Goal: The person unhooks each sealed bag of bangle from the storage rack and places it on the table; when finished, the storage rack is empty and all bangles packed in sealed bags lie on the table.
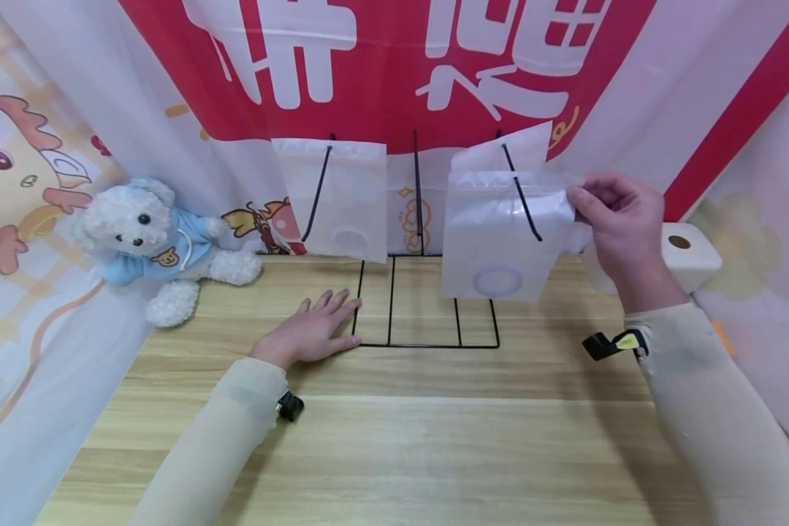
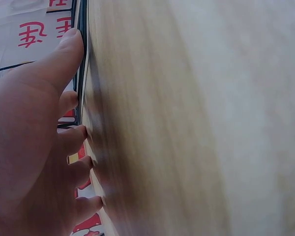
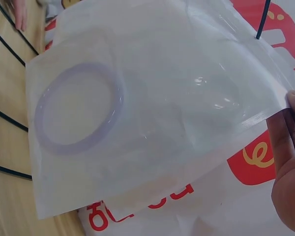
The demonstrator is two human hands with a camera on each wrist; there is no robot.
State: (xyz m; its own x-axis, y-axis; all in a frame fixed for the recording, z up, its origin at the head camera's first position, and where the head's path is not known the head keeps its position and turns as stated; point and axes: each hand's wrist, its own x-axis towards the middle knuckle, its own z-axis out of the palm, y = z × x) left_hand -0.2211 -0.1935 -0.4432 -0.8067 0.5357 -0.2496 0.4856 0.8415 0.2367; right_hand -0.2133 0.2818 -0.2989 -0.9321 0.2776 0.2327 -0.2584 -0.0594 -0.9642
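Note:
A black wire rack (image 1: pixel 427 345) stands at the back of the table with hooks jutting forward. My right hand (image 1: pixel 621 226) pinches the upper right corner of a translucent white zip bag (image 1: pixel 470 226), which hangs around the right hook. Inside that bag shows a pale purple bangle (image 3: pixel 117 101), low down. Behind it, another white bag (image 1: pixel 500 152) is tilted on the same hook. On the left hook hangs a third bag (image 1: pixel 355 190) with a faint ring in it. My left hand (image 1: pixel 317 330) lies with fingers spread on the table, fingertips at the rack's base.
A white plush bear (image 1: pixel 191 267) in a blue hoodie sits left of the rack. Behind my right hand is a white box (image 1: pixel 700 256) with a round hole on top. A printed red and white curtain (image 1: pixel 394 88) closes off the back of the wooden table (image 1: pixel 434 453).

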